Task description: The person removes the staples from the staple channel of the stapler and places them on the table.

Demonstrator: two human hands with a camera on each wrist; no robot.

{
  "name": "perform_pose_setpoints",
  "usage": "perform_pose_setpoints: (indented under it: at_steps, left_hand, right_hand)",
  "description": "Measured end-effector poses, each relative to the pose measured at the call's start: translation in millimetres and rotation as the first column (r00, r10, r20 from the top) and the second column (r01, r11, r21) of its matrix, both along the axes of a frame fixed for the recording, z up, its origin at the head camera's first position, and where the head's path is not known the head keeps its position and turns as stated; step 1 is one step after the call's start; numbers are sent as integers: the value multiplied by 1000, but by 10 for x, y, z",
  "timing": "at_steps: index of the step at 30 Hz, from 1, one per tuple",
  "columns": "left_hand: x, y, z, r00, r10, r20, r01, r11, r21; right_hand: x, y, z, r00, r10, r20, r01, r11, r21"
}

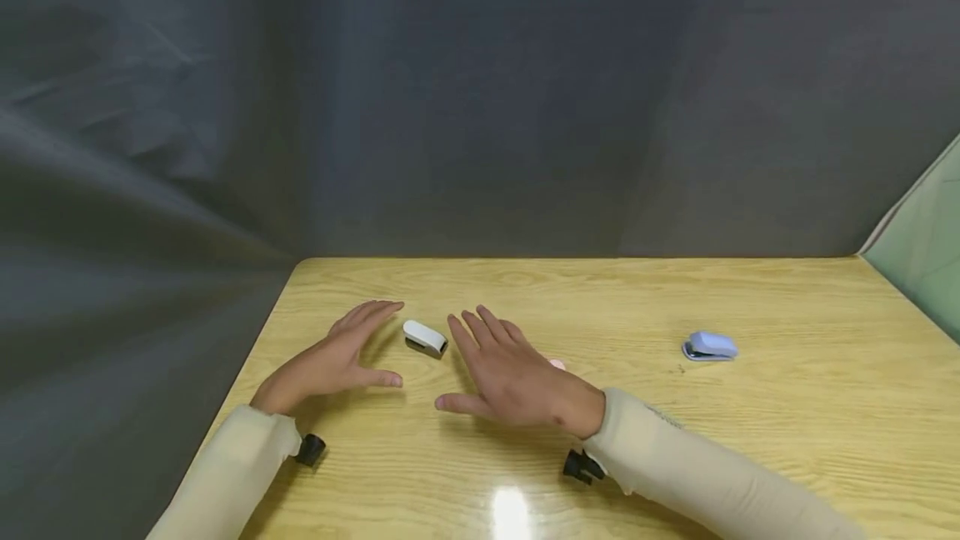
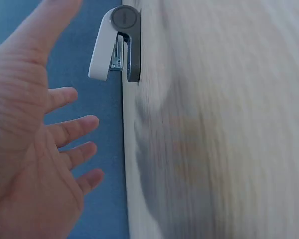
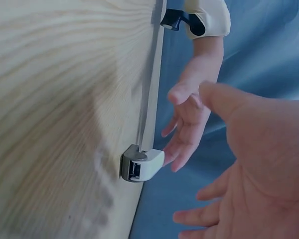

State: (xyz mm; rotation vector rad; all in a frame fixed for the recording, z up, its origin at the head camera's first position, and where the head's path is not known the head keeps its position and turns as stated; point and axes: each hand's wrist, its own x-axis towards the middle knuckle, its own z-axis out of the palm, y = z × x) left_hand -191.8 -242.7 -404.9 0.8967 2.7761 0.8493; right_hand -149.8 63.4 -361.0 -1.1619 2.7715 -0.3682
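A small white and grey stapler (image 1: pixel 424 338) lies on the wooden table between my two hands. My left hand (image 1: pixel 341 354) hovers on its left side, thumb and fingers spread apart with nothing between them. On the other side my right hand (image 1: pixel 510 373) is held palm down over the table, fingers extended and thumb out. The left wrist view shows the stapler (image 2: pixel 117 45) side-on, beyond the left fingers. Seen from the right wrist, the stapler (image 3: pixel 142 164) rests on the tabletop. A pink thing (image 1: pixel 557 364) is mostly hidden behind my right hand.
A light blue stapler (image 1: pixel 710 346) sits farther right on the wooden table (image 1: pixel 810 407). Dark cloth (image 1: pixel 480 107) hangs behind the table and along its left side. A pale green surface (image 1: pixel 922 240) borders the right edge. Black wrist cameras (image 1: pixel 582 467) stick out below the sleeves.
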Motion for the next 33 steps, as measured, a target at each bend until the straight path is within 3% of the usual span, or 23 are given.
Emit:
perform_pose_setpoints:
  at_steps: [5,14,24,33]
  left_hand:
    - [-128,25,25,999,1,43,-3,999,41]
    - [-266,25,14,1000,-14,4,14,1000,-4]
    - [-302,16,26,997,46,60,-45,999,-22]
    - [-316,45,34,992,62,109,-67,996,51]
  right_hand:
    - [-151,-173,-19,998,-66,26,66,997,-25]
    - [-369,-449,-81,989,-130,65,133,991,-28]
    - [-491,-742,-132,980,-173,100,176,984,-12]
    - [-545,-828,-201,977,-181,115,186,982,-33]
